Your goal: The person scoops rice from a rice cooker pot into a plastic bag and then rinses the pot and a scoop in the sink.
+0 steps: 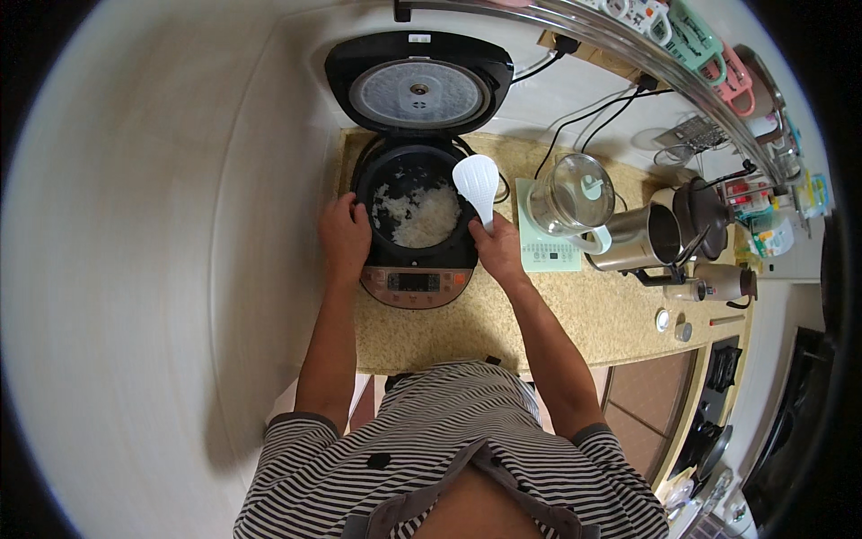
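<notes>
A rice cooker (415, 294) stands before me on the counter, with its black lid (498, 74) raised. Cooked white rice (431, 219) lies in its dark inner pot (384, 165), mostly toward the near right, with loose grains stuck on the far side. My right hand (500, 250) grips a white rice paddle (477, 180) by the handle, blade up, beside the pot's right rim. At the left edge of the cooker is my left hand (345, 236), fingers bent against it; whether they grip the rim or only rest there is unclear.
Right of the cooker, a glass kettle (569, 195) sits on a pale green base (551, 261). Beyond it stand a steel pitcher (636, 239) and a dark lidded pot (704, 215). A metal rail (606, 37) with mugs runs above. The wall (276, 222) closes in at left.
</notes>
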Available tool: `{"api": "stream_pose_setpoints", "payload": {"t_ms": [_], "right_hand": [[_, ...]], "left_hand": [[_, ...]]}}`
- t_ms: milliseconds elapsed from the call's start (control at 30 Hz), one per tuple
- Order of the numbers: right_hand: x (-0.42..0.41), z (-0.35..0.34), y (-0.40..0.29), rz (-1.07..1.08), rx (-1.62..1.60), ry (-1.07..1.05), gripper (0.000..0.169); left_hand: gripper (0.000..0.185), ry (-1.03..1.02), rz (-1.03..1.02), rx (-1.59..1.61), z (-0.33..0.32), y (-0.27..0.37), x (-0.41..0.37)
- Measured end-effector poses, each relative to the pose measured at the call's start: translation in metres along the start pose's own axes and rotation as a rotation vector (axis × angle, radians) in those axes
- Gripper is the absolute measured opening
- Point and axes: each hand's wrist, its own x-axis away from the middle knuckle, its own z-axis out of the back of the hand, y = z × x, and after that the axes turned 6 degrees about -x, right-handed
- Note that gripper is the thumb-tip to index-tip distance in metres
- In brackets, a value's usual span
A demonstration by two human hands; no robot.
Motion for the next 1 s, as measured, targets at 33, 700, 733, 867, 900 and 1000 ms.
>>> {"api": "stream_pose_setpoints", "payload": {"t_ms": [33,700,733,867,900,1000], "right_hand": [[-0.002,-0.001,-0.003,-0.008,-0.011,0.01,0.025],[0.093,0.134,-0.098,-0.12,-0.682,0.36,0.023],[0.109,0.157,-0.077,-0.068,-0.655,0.401,0.024],[0.193,0.204,-0.073,-0.13,-0.465,0.584,0.025],[0.216,0.212,-0.073,-0.193,-0.487,0.594,0.025],[0.283,0.234,-0.039,-0.245,-0.565,0.649,0.025]], "left_hand": [[0.029,-0.035,0.03,-0.048,-0.004,-0.004,0.003],[0.015,-0.203,0.032,0.998,0.081,0.122,0.077],[0.018,-0.216,-0.022,0.991,0.073,0.13,0.093],[0.029,-0.478,-0.012,0.985,0.028,0.151,0.156],[0.032,-0.569,0.013,0.979,0.015,0.153,0.173],[0.03,-0.664,-0.098,0.912,-0.002,0.171,0.212]]}}
